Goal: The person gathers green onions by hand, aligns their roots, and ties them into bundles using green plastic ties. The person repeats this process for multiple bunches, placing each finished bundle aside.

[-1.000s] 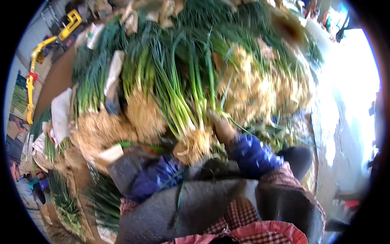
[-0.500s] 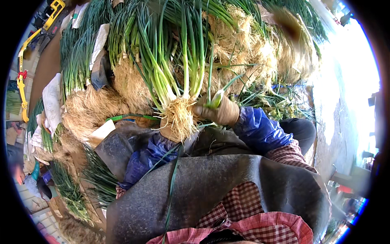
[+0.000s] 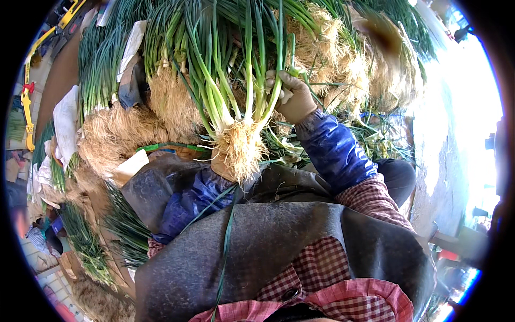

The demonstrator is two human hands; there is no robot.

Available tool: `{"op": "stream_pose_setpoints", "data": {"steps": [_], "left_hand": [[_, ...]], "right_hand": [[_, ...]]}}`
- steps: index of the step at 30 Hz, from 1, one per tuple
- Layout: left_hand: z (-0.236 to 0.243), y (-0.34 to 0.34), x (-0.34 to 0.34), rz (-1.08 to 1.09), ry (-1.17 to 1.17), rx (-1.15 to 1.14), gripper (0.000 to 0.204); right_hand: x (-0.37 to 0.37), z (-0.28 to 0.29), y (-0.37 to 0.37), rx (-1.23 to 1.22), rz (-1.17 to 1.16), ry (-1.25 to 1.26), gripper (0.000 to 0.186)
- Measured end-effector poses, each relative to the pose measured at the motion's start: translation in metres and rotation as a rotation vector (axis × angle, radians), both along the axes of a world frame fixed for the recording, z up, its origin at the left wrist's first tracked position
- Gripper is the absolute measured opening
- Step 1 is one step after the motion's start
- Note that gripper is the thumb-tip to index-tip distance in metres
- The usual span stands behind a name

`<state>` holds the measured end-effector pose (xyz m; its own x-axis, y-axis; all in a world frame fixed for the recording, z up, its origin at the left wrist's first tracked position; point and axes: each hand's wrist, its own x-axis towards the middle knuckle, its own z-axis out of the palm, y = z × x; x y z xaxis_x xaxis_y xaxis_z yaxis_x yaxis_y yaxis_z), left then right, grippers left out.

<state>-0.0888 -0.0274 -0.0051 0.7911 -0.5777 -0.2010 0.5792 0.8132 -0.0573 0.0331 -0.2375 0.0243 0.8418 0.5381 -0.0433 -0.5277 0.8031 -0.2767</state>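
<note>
A bunch of green onions with pale, tangled roots fans out above my lap. My left hand, mostly hidden behind those roots, grips the bunch from beneath. My right hand, in a tan glove with a blue sleeve cover, is closed on a stalk at the bunch's right side. A long loose leaf lies across my dark apron.
Heaped onion bundles with root ends toward me fill the area ahead. Torn leaves lie at the right, beside pale paving. A yellow tubular rail runs at the far left, and a person is at lower left.
My right hand was low beside the roots half a second ago and has moved up along the stalks. The bunch in my left hand has shifted slightly rightward.
</note>
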Motion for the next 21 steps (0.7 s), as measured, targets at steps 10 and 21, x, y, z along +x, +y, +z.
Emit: {"op": "stream_pose_setpoints", "data": {"steps": [10,21], "left_hand": [[-0.021,0.008,0.003,-0.04,0.467,-0.636,0.044],[-0.019,-0.006,0.008,-0.124,0.116,-0.373,0.036]], "right_hand": [[-0.076,0.007,-0.001,-1.226,0.214,-0.805,0.006],[-0.088,-0.062,-0.016,-1.899,0.75,-1.798,0.013]]}}
